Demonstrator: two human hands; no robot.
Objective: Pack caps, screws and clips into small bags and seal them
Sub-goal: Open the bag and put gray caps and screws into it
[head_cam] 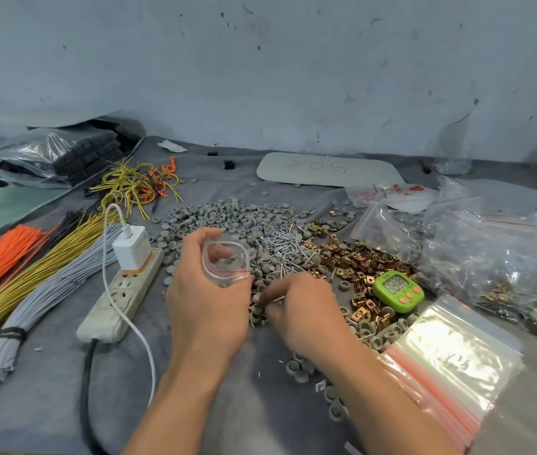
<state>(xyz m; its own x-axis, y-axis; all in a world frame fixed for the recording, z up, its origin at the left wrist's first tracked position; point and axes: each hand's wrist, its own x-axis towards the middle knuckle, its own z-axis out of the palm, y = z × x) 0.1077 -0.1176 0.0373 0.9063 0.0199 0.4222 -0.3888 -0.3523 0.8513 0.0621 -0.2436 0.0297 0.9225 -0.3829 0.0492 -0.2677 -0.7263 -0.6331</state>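
1. Just left of the right hand (306, 310), the small bag (226, 261) sits mouth-open, gripped by the left hand (204, 297).
2. Right-hand fingers curl into the clips (359, 261); blur hides any grasp.

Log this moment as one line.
left hand: holds small bag open | right hand: fingers at parts pile, blurred, grasp unclear | small bag: unsealed | stage: filling

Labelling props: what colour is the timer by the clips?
Bright green timer, with orange-pink buttons; clearest in the head view.

Soft even light (bag stack (450, 353) glares), right hand (296, 310) blurred.
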